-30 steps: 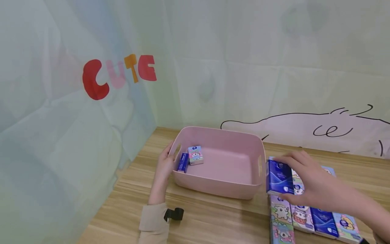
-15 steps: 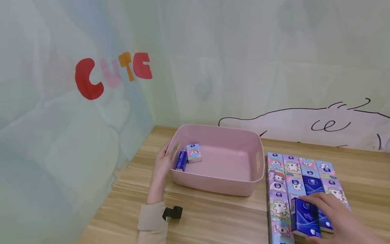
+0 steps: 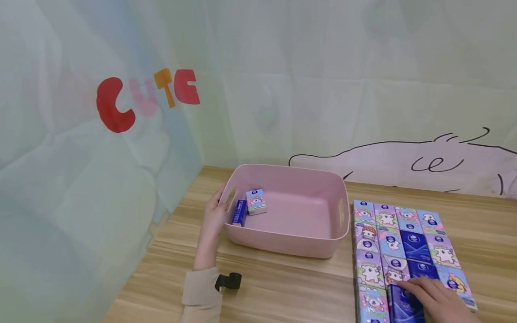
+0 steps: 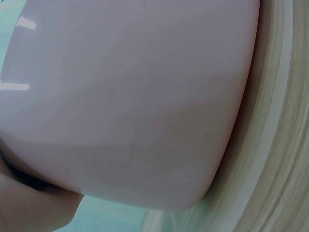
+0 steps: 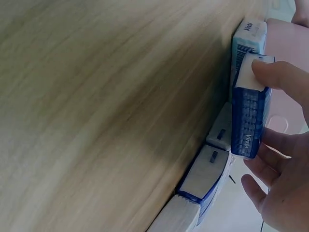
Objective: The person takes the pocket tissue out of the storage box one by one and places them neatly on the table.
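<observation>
At the left end of a pink plastic basket [image 3: 299,215], my left hand [image 3: 213,217] grips the rim by the handle hole. Inside the basket, at its left end, are a blue tissue pack [image 3: 240,212] and a cartoon-print tissue pack [image 3: 256,202]. My right hand [image 3: 442,299] holds a dark blue tissue pack [image 3: 405,305] at the near side of a grid of packs. In the right wrist view, the thumb presses one end of this blue pack [image 5: 250,116] and the fingers lie on its other side. Whether it touches the table is unclear.
Several cartoon-print tissue packs [image 3: 369,269] and two blue packs [image 3: 415,246] lie in rows on the wooden table [image 3: 278,287], right of the basket. Printed cloth [image 3: 258,89] hangs behind and to the left. A black wrist camera [image 3: 229,281] sits on the left sleeve.
My right hand has carried the blue pack from beside the basket's right end, over the grid, toward the near side and lowered it there. My left hand keeps its grip on the basket.
</observation>
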### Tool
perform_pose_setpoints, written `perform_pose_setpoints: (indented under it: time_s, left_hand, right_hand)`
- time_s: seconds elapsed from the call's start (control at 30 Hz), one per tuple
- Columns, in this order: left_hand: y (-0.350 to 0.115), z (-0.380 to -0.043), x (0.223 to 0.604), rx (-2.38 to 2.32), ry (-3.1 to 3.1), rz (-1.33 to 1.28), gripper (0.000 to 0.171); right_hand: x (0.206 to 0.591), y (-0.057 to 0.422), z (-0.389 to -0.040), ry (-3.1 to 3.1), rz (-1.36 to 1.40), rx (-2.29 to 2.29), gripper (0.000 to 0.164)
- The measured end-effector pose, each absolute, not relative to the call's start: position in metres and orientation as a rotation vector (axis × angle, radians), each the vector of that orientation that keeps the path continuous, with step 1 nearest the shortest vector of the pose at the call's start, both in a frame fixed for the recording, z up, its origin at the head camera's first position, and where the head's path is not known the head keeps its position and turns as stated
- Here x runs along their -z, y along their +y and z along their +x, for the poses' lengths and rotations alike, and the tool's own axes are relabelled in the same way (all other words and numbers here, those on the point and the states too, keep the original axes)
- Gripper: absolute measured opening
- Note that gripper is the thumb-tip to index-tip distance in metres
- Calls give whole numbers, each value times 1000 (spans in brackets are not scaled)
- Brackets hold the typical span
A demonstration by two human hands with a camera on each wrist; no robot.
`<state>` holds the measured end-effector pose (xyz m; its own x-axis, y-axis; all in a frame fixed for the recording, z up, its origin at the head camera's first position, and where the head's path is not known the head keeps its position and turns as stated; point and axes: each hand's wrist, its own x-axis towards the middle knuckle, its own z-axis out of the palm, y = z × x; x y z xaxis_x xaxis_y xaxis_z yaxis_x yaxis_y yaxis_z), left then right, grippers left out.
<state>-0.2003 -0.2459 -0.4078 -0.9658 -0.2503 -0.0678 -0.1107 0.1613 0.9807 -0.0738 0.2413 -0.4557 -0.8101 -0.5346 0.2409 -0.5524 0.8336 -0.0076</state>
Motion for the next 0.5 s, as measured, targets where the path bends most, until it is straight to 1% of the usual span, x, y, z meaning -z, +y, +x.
perform_pose_setpoints:
  time_s: [0.27,0.5]
  left_hand:
    - [-245,-201,409,1951,-2296,375,54]
    - [-245,-202,408,1967,-2277,377,56]
  right_hand:
    - [457,235,-64,-2854,683,-61,89]
    - [461,231,-56,-2881,607,-56,84]
